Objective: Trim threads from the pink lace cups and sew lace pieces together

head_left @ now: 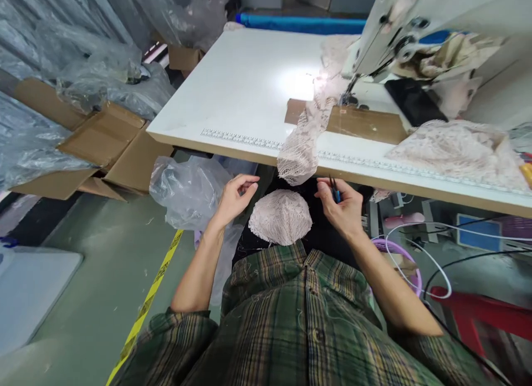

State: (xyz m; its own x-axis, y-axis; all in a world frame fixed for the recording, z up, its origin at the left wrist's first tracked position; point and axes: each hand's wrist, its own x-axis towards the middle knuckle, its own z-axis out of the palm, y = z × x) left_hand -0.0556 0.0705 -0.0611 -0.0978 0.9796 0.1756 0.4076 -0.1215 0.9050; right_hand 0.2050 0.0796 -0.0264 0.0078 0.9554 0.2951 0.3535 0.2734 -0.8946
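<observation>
I see lace (298,159) overhanging the tabletop (233,87) edge. Left fingers (246,179) curl half apart, empty; right fingers (326,194) pinch snips (334,189).

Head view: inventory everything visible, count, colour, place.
Table: 1, white, centre
Ruler marks: 1 row, dark, table's near edge
Machine: 1, white, table's right
Lace strip: 1, pale pink, over table's near edge
Lace pile: 1, pale pink, table's right
Cardboard: 2 parts visible, brown, flanking lace strip
Slab: 1, black, near lace pile
Cloth: 1 bundle, beige, beyond slab
Roll: 1, blue, beyond table
Boxes: at least 2, brown, left
Plastic: several, clear, left
Tape: 1, yellow, floor
Basket: at least 1, purple, right
Cables: several, white, black, right
Stool: 1, red, right
Domed lace: 1, pale pink, on lap
Snips: 1, blue, dark, right hand
Others: unclear
Shirt: 1, green plaid, bottom
Left hand: 1, left of domed lace
Right hand: 1, holding snips
</observation>
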